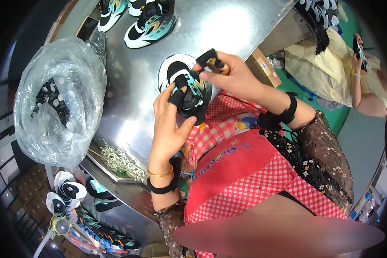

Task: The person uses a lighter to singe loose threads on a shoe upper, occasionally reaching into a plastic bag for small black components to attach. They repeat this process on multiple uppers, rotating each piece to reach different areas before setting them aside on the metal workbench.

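Shoe [185, 86] is looking light and soft-sided; left hand [170, 124] is cupping its heel, right hand [232, 77] is pinching a small tool [217, 65] over the bench [133, 77].

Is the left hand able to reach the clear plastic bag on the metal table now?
Probably not at once: the left hand holds the black-teal shoe, though the clear plastic bag lies unobstructed.

Bright overhead light floods the scene, and the curved, shiny steel table [129, 86] throws a white glare patch at the upper centre of the frame. The clear, crinkled plastic bag [60, 99] at the left glints too. Fisheye bending warps straight edges near the dark, vignetted rim, and a smooth blurred oval covers the lower centre.
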{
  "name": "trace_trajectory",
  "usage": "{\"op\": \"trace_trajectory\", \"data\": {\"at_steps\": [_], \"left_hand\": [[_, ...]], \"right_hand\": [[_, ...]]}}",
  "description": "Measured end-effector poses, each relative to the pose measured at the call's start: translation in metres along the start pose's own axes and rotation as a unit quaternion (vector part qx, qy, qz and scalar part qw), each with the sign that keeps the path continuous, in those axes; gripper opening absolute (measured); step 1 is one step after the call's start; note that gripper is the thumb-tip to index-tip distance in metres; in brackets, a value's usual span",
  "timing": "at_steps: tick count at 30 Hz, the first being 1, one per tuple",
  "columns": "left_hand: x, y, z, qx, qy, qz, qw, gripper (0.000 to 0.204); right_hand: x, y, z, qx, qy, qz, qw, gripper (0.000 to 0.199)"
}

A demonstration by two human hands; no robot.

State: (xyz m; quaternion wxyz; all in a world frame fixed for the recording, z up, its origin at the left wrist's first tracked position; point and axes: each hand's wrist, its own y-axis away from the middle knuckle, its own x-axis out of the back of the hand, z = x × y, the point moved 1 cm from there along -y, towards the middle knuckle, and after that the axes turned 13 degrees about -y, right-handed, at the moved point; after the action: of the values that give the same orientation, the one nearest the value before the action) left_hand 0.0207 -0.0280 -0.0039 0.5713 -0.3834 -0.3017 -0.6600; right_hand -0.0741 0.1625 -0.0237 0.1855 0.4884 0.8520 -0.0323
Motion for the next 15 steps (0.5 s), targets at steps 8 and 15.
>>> {"op": "trace_trajectory", "data": {"at_steps": [8,15], "left_hand": [[0.001,-0.028,-0.008,-0.114,-0.197,-0.009,0.974,0.042],[-0.043,-0.02,-0.016,0.082,0.12,0.132,0.98,0.039]], "right_hand": [[-0.014,-0.005,0.014,-0.044,0.1,0.023,0.994,0.018],[-0.018,-0.012,0.01,0.026,0.221,0.033,0.974,0.025]]}}
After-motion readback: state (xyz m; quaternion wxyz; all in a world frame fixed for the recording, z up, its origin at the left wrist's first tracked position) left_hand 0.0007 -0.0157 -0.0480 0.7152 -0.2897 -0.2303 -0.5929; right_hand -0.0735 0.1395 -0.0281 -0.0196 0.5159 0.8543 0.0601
